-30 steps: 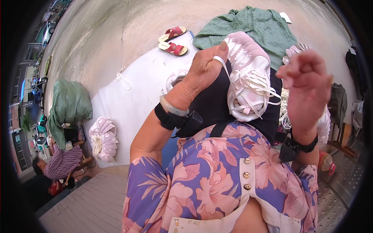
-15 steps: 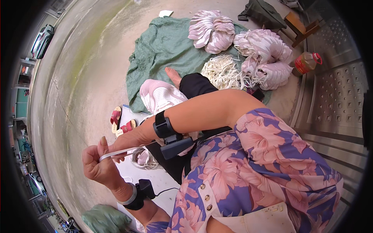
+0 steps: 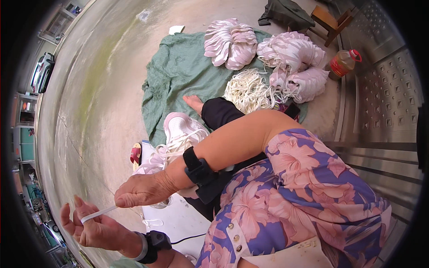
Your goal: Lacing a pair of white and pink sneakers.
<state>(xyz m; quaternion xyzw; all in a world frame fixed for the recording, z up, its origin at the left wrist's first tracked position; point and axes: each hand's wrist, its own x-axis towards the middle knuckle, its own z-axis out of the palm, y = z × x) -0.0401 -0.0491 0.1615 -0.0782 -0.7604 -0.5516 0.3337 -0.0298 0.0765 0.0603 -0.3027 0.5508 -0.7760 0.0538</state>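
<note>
A flat white shoelace (image 3: pixel 103 211) is stretched between my hands at the left. My left hand (image 3: pixel 100 228), palm up, has it looped over a finger, with the other fingertips raised. My right hand (image 3: pixel 145 190) reaches across my body and is closed on the lace close to the left hand. Behind my right wrist are pink-and-white shoe uppers; the lighter upper (image 3: pixel 181 128) has loose laces hanging over it, and another upper (image 3: pixel 152 164) is partly hidden by the hand. They rest over a white board (image 3: pixel 172 223) at my lap.
Beyond my bare foot (image 3: pixel 193 102), a green cloth (image 3: pixel 178 58) carries a bundle of uppers (image 3: pixel 230 44) and a heap of white laces (image 3: pixel 250 91). More stacked uppers (image 3: pixel 292 51) lie to the right, near a bottle (image 3: pixel 344 63) and wooden stool (image 3: pixel 333 24). A red sandal (image 3: pixel 136 154) stands left.
Both hands have moved left and downward. The right hand has come round to the lace beside the left hand, which has opened out from a fist-like curl. The uppers behind are more exposed.
</note>
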